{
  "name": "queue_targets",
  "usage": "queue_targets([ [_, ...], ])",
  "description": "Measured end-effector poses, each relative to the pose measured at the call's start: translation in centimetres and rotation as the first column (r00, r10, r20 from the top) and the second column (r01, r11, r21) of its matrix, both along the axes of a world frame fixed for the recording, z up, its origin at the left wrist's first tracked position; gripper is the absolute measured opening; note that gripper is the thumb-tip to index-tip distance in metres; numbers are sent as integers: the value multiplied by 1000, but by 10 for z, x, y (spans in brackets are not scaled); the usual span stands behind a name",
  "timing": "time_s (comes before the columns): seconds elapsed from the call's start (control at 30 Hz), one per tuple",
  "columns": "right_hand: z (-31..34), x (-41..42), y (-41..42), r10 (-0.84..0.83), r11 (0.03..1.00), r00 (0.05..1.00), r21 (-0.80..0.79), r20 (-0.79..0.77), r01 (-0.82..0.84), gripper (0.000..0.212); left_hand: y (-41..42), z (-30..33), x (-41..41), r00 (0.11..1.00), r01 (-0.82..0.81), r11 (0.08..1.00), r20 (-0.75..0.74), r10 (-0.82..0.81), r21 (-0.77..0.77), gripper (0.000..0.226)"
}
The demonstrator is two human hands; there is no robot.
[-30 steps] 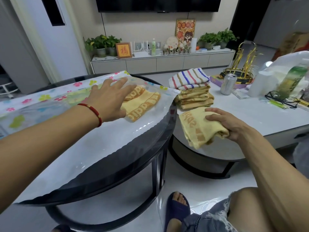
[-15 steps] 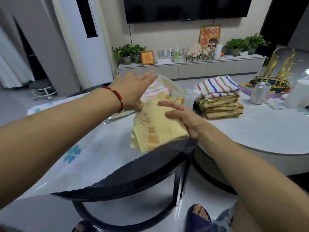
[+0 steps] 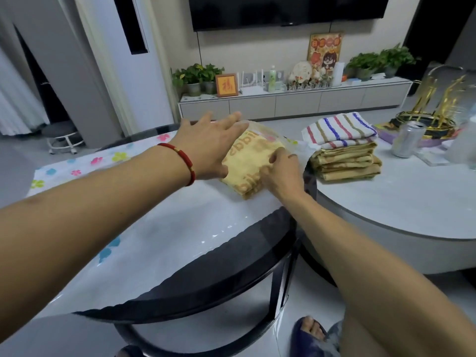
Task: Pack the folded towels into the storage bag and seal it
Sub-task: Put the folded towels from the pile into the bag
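Observation:
A clear storage bag (image 3: 159, 228) with coloured flower prints lies flat on the dark round table (image 3: 231, 274). Its mouth faces right. A folded yellow towel (image 3: 247, 163) with orange letters lies at that mouth, partly under the clear film. My right hand (image 3: 282, 173) grips the towel's near right edge. My left hand (image 3: 206, 145), fingers straight, rests on the bag's top film over the towel's left side. A stack of folded yellow towels (image 3: 345, 161) with a striped towel (image 3: 340, 127) on top stands on the white table (image 3: 401, 202) to the right.
A silver drink can (image 3: 408, 139), a gold rack (image 3: 438, 109) and a clear container stand at the white table's far right. A low white cabinet (image 3: 296, 101) with plants and frames runs along the back wall. My slippered foot (image 3: 311, 336) is below the tables.
My right hand carried the yellow towel from the white table to the bag's mouth and set it down partly inside. My left hand lifted, then came down on the film.

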State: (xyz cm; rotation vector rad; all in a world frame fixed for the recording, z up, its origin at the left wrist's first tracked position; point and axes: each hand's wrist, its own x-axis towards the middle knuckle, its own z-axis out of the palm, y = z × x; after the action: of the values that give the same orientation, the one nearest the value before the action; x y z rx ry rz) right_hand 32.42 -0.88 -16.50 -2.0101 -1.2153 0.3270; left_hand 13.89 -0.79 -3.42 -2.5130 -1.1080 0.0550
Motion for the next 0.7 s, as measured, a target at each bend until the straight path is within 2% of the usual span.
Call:
queue_targets([
  [0.1, 8, 39, -26, -74, 991, 981, 124, 177, 52, 14, 4, -10, 14, 1000, 12, 1000, 8, -12, 7, 87],
  [0.23, 21, 112, -37, -325, 922, 938, 261, 121, 286, 18, 15, -22, 35, 1000, -6, 996, 2, 5, 90, 72],
  [0.3, 25, 154, -24, -394, 908, 907, 219, 150, 358, 20, 23, -25, 44, 1000, -12, 989, 12, 11, 148, 67],
  [0.47, 29, 226, 26, -345, 928, 882, -28, 321, 373, 34, 46, -19, 60, 999, -9, 973, 35, 1, 230, 66],
  [0.6, 26, 253, 58, -301, 930, 935, -158, 187, 331, 42, 56, -18, 62, 997, -36, 977, 78, 20, 212, 65],
  [0.7, 22, 262, 64, -312, 915, 914, -178, 260, 363, 37, 56, -19, 63, 995, -44, 980, 93, 26, 194, 66],
])
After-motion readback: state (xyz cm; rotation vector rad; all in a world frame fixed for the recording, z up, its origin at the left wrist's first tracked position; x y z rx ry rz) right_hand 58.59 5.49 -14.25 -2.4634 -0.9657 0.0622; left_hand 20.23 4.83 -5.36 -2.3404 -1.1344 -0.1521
